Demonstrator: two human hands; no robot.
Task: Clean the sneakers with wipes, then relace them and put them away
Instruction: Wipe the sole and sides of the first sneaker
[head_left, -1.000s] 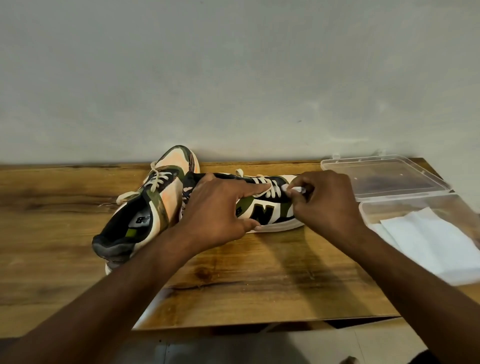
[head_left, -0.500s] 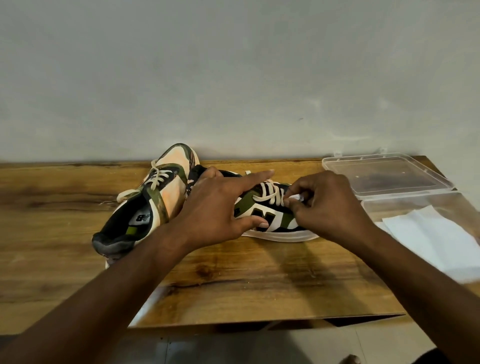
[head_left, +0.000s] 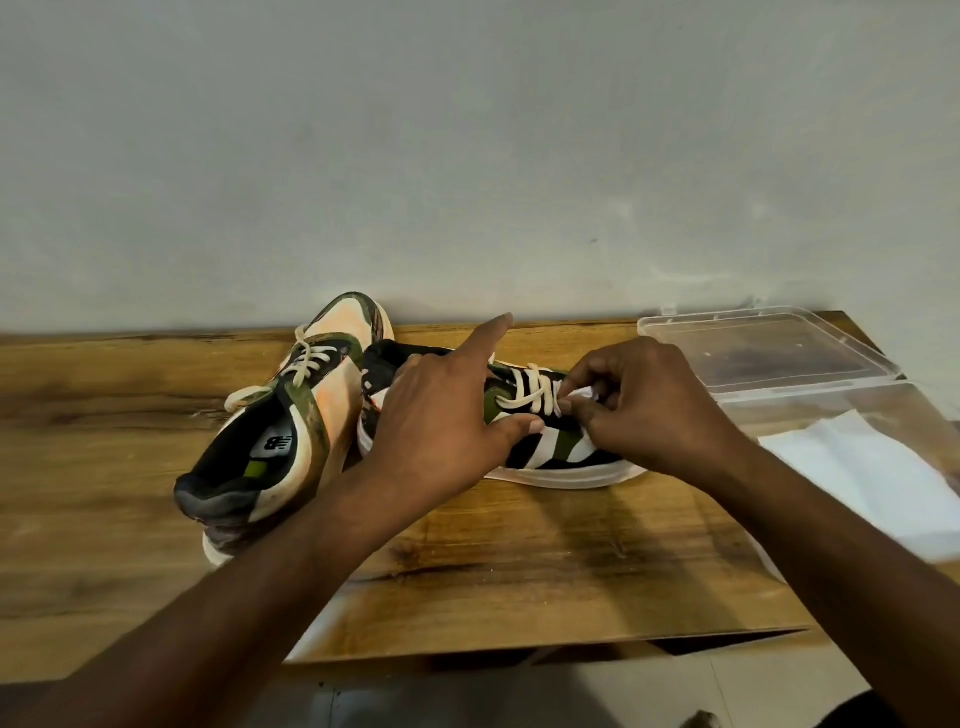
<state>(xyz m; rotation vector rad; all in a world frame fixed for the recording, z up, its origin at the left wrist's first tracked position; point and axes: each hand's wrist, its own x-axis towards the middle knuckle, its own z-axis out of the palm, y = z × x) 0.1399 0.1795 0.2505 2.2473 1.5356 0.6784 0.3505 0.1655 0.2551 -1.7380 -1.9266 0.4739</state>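
Two camouflage sneakers sit on a wooden table (head_left: 519, 561). The left sneaker (head_left: 291, 431) stands with its heel toward me and its cream laces loose. The right sneaker (head_left: 550, 441) lies side-on, toe to the right. My left hand (head_left: 447, 415) holds this sneaker over its collar, thumb against its side and index finger pointing up. My right hand (head_left: 644, 410) pinches a small white wipe (head_left: 584, 396) against the laces near the toe. The hands hide much of this shoe.
A clear plastic box (head_left: 924, 415) stands at the right edge with white wipes (head_left: 878, 483) inside; its lid (head_left: 769, 348) lies open behind it. A grey wall rises right behind the table. The table's front edge drops to a tiled floor.
The right sneaker has shifted a little to the right. My right hand with the wipe moved along the laces, and my left index finger lifted up off the shoe.
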